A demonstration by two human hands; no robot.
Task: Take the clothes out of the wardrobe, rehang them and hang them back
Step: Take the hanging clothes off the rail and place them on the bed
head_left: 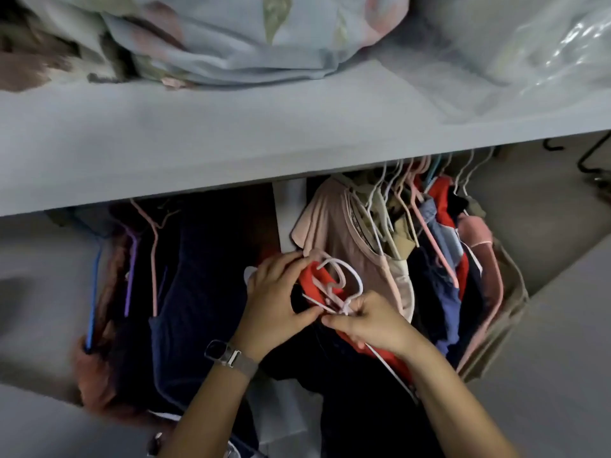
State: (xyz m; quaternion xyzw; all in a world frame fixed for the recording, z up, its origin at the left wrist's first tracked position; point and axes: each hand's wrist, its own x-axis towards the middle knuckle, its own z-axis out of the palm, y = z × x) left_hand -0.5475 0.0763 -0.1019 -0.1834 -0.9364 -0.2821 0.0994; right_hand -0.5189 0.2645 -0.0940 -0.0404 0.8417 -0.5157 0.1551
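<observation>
Both my hands meet in front of the open wardrobe, at a red and dark garment (314, 279) on white and pink hangers (344, 279). My left hand (277, 299), with a watch on its wrist, curls round the garment's neckline beside the hooks. My right hand (367, 320) pinches the white hanger wires just below the hooks. Behind them a pale pink T-shirt (334, 229) hangs on the rail among several other clothes (443, 246). Dark clothes (198, 276) hang in the left compartment.
A grey shelf (231, 140) runs across above the rail, carrying folded bedding (211, 38) and a clear plastic bag (542, 51). A white divider (287, 209) separates the two hanging compartments. Black hangers (591, 160) show at the far right.
</observation>
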